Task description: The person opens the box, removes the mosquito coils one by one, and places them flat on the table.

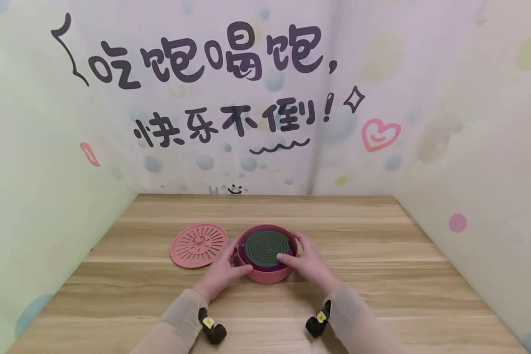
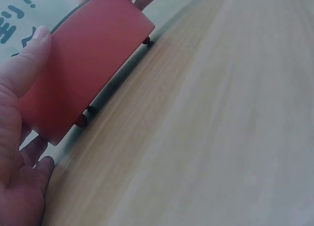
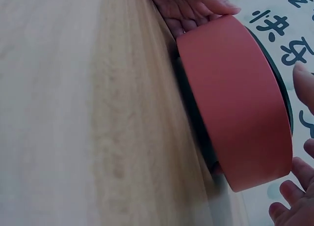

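A round red mosquito coil holder [image 1: 270, 277] stands at the middle of the table with its top open. Inside it lies a dark green mosquito coil [image 1: 265, 246], wound in a flat spiral over a purplish lining. My left hand [image 1: 220, 276] grips the holder's left side, its thumb along the near wall. From the right, my right hand [image 1: 311, 263] holds the opposite side, with the thumb reaching over the rim to the coil's edge. Small dark feet [image 2: 82, 120] show under the holder in the left wrist view. The far fingertips are partly hidden behind the wall.
A pink slotted lid [image 1: 199, 241] with a raised centre lies on the wooden table [image 1: 358, 295], left of the holder and close to my left hand. Light printed walls [image 1: 265, 172] enclose the table at the back and both sides.
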